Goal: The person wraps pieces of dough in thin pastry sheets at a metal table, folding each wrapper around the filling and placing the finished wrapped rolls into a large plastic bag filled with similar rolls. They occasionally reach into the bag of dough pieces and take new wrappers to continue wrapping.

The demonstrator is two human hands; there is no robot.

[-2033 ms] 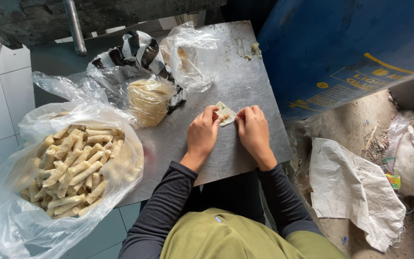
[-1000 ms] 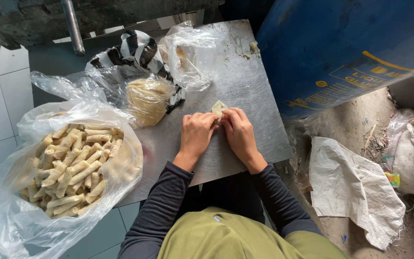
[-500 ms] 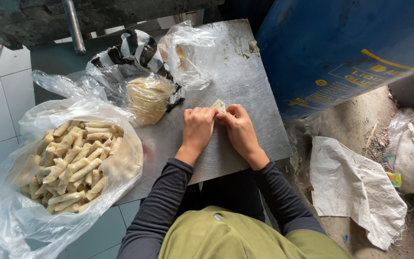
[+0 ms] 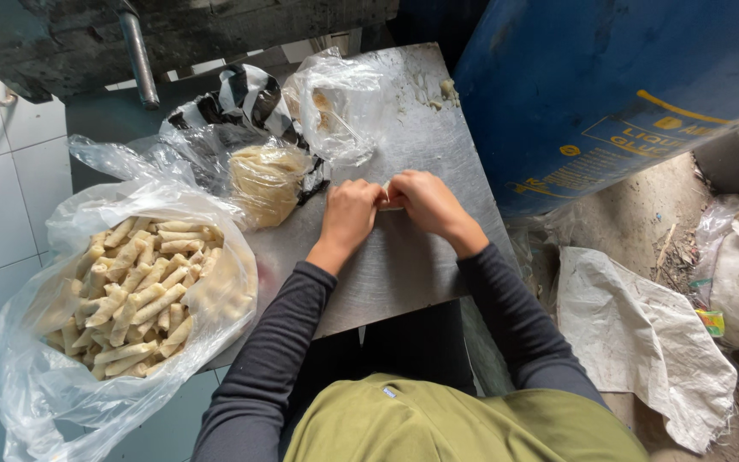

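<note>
Both hands have drawn together since earlier, left hand and right hand now closed, fingertips pinching the small pale wrapper between them on the steel desk, its axis running left-right.

Between my left hand and right hand, I see a small pale wrapper, thin and whitish, lying on the grey metal table. Only a narrow strip of it shows; my fingertips from both sides cover the rest, so I cannot tell whether it is flat, folded or rolled. It sits near the table's middle.
</note>
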